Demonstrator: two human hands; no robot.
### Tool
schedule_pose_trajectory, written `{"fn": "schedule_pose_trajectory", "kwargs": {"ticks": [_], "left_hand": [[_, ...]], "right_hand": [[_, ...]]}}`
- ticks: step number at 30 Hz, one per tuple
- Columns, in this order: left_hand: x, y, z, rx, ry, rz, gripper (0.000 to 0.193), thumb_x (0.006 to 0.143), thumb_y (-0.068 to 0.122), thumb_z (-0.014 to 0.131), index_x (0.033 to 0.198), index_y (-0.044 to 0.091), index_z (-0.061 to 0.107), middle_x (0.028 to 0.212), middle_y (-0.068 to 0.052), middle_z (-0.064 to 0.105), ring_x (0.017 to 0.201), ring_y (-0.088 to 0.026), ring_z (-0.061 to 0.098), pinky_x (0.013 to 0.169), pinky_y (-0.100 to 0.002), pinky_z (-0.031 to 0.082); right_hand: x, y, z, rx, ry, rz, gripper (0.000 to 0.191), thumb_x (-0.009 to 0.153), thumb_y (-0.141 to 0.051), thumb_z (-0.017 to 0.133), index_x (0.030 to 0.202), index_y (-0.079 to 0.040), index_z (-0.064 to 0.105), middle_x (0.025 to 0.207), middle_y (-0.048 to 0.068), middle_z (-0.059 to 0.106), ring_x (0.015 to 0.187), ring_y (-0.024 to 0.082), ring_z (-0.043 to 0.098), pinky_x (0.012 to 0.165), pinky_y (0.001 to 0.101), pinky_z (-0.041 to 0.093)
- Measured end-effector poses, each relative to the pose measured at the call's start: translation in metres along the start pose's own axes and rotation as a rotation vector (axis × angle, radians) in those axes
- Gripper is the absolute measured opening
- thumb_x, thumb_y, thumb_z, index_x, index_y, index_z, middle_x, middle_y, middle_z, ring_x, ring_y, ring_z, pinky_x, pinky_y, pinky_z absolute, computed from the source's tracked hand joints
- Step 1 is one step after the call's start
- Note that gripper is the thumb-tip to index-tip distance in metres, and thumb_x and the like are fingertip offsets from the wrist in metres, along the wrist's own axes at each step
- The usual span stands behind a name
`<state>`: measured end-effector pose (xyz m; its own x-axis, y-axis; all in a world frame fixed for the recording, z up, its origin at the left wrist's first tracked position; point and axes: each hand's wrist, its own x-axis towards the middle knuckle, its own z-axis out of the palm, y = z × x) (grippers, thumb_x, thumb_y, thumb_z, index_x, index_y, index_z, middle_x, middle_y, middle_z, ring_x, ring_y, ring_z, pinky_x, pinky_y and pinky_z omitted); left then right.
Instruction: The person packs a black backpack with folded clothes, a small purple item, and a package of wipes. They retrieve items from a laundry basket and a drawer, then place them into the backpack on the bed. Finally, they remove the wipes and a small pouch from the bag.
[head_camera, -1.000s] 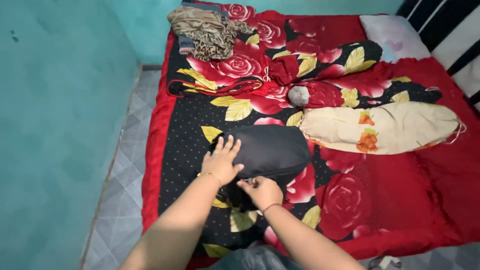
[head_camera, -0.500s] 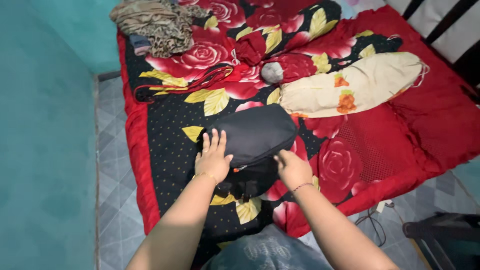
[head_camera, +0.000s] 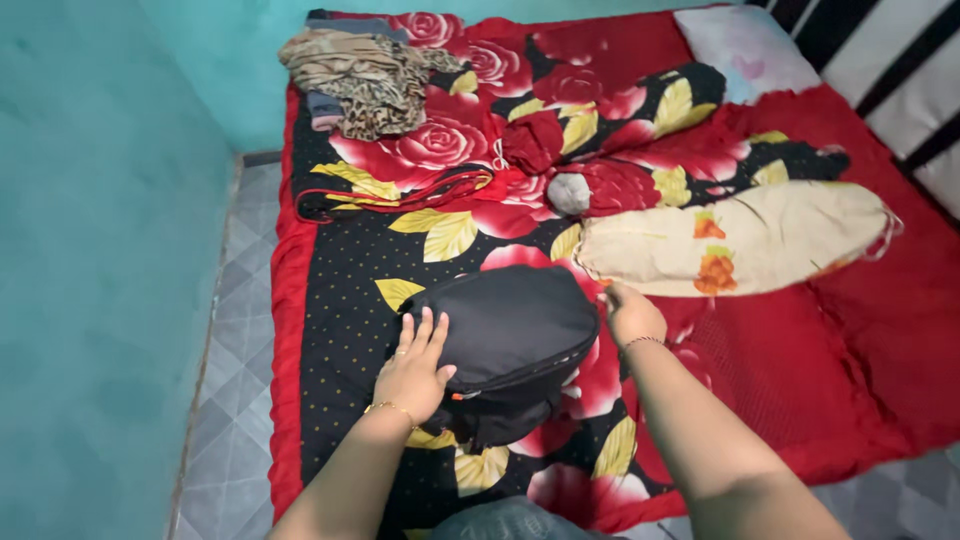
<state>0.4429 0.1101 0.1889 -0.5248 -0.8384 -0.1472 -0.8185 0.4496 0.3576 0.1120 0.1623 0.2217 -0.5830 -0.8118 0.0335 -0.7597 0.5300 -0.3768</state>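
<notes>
Black backpack (head_camera: 510, 335) lies flat near the near edge of the bed (head_camera: 860, 400), on a black floral blanket (head_camera: 350, 290) with red roses and yellow leaves. Left hand (head_camera: 415, 370) rests palm-down on the bag's left side, fingers spread and grasping nothing; right hand (head_camera: 632, 315) touches the bag's right edge — cannot tell whether it pinches anything there. Just right of and beyond the bag lies a cream bolster pillow (head_camera: 740, 240) with orange flowers; at the far left corner sits a heap of leopard-print clothing (head_camera: 365, 80) — teal wall (head_camera: 100, 250) at left.
</notes>
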Motion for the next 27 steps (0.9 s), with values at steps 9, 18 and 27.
{"fn": "schedule_pose_trajectory", "kwargs": {"ticks": [9,18,27], "left_hand": [[0.003,-0.005,-0.008,-0.019,-0.037,-0.063,0.083,0.095,0.035,0.063,0.161,0.027,0.014,0.170,-0.002,0.010,0.157,-0.030,0.009,0.114,-0.044,0.038],[-0.011,-0.003,0.004,-0.158,0.369,0.065,0.076,0.080,0.035,0.078,0.147,0.019,0.047,0.159,-0.010,0.037,0.147,-0.035,0.031,0.110,-0.052,0.035],[-0.050,0.039,0.053,-0.449,0.422,-0.335,0.061,0.062,0.055,0.090,0.088,0.008,0.062,0.081,-0.008,0.070,0.082,-0.027,0.070,0.074,-0.042,0.055]], "right_hand": [[0.036,-0.050,0.006,0.292,0.169,-0.269,0.032,0.091,-0.028,0.068,0.119,-0.012,0.069,0.116,0.015,0.072,0.107,0.034,0.069,0.092,0.0435,0.054],[-0.044,-0.089,0.027,-0.312,-0.489,-0.624,0.082,0.087,-0.072,0.055,0.159,-0.051,0.023,0.173,0.005,0.004,0.154,0.046,-0.008,0.114,0.0755,-0.001],[-0.040,-0.081,0.038,-0.398,-0.536,-0.583,0.086,0.086,-0.077,0.052,0.158,-0.054,0.013,0.173,0.002,-0.003,0.156,0.044,-0.010,0.116,0.0748,-0.001]]}}
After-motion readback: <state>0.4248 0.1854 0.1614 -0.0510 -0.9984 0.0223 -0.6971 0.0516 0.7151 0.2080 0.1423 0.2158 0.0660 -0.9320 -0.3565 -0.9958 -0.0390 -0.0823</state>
